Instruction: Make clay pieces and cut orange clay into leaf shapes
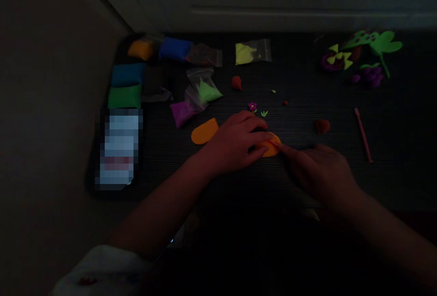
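My left hand (239, 141) lies over the table with its fingers stretched out, the fingertips resting on a flat orange clay piece (271, 151). From the right, my right hand (321, 170) reaches to the same piece, fingers curled in and index finger pointing forward. A thin pinkish tip shows on the clay at that finger; the dim light hides what the hand grips. Left of my left hand lies another flat orange clay piece (204, 132), rounded at one end. Just beyond my fingers are a small purple clay flower (252, 106) and a tiny green clay sprig (264, 114).
Bagged clay, including blue (175, 49), green (124, 97), purple (182, 113) and yellow (244, 53), lies left and behind. A pink modelling tool (363, 134) and red clay lump (322, 126) lie right. Finished-looking clay shapes (372, 76) sit far right. A blurred-out phone-like object (118, 148) is left.
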`<state>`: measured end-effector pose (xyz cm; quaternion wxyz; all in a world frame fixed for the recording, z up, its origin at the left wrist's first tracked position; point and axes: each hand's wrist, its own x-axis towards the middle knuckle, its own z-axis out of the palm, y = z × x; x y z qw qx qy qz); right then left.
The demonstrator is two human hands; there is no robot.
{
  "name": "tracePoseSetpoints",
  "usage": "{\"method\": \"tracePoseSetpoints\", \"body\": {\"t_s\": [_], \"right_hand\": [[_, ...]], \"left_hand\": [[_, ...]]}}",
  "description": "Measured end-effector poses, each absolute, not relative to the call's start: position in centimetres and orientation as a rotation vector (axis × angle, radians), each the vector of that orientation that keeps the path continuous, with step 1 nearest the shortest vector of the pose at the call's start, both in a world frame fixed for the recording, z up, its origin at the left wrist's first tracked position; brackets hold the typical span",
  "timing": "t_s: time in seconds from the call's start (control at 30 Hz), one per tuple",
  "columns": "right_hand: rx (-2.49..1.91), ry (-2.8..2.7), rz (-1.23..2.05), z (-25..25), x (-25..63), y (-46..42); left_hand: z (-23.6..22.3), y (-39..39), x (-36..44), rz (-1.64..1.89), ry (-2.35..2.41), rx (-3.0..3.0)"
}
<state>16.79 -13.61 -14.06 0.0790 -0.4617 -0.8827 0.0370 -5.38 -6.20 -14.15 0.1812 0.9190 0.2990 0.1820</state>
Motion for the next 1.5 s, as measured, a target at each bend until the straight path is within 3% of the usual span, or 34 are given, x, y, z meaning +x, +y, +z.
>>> {"method": "tracePoseSetpoints", "body": {"t_s": [1.07,1.27,1.5], "right_hand": [[-1.568,-2.5,0.385,-12.7,21.4,-18.9],[-1.779,-2.157,0.4,-12.8,17.7,-20.2],[-1.637,-2.256,0.402,-13.1,12.3,-20.1]], "left_hand": [[-14.1,-6.2,-5.5,0.48,0.88,2.5],[-13.7,-6.7,-5.4,0.42,0.971,2.419],[-12.9,-6.7,-5.6,0.336,1.003,2.381]]}}
